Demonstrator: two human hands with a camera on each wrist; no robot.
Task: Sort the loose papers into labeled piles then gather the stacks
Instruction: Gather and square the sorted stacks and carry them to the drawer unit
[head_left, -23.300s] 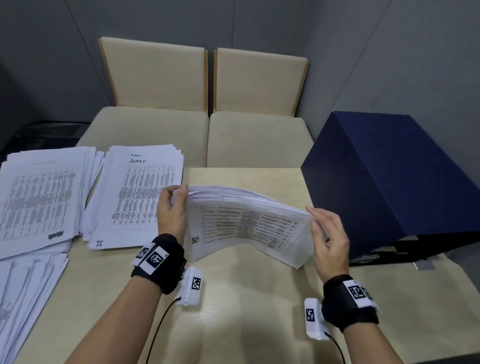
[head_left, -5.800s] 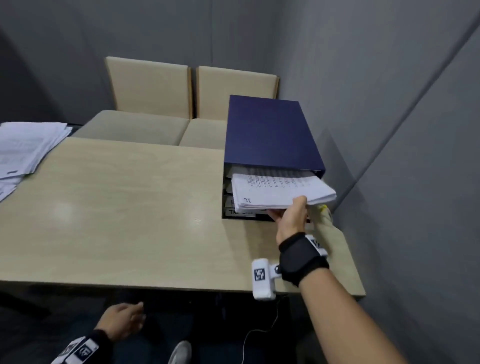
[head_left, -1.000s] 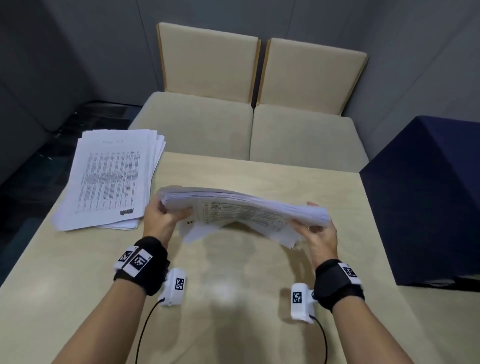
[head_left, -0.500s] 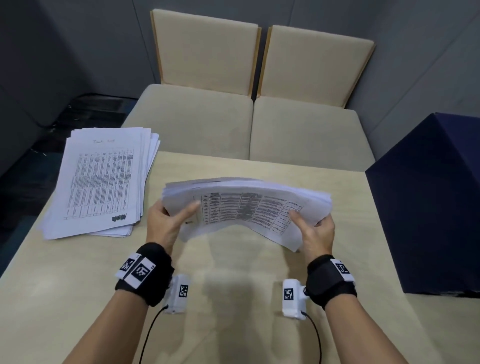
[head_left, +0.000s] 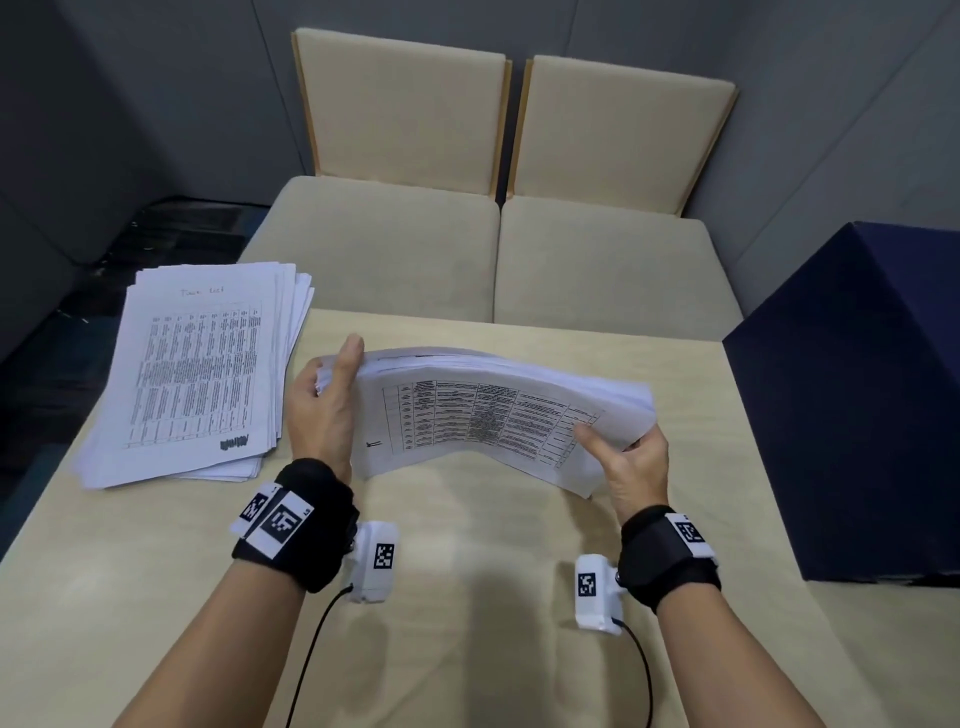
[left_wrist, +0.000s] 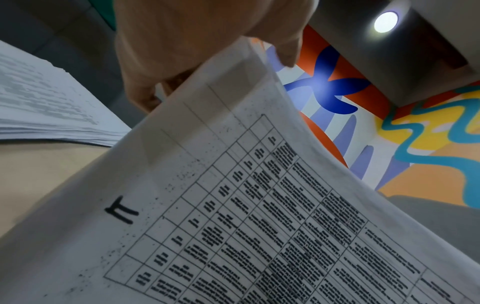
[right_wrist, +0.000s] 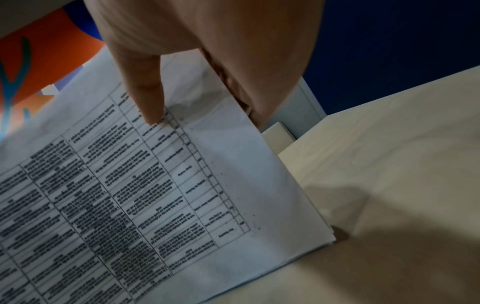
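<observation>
1. Grey walls and two beige chairs back our wooden table.
2. We grip one paper stack above the table's middle: left hand clamped on its left end, right hand pinching its right end.
3. Step in hand, we judge: gathering. Next, square its edges.
4. Its top sheet reads "IT".
5. Another pile lies at the far left corner; its heading is illegible.

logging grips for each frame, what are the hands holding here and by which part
One stack of printed papers, held off the table by its short ends: the left hand grips the left end, the right hand pinches the right end.
</observation>
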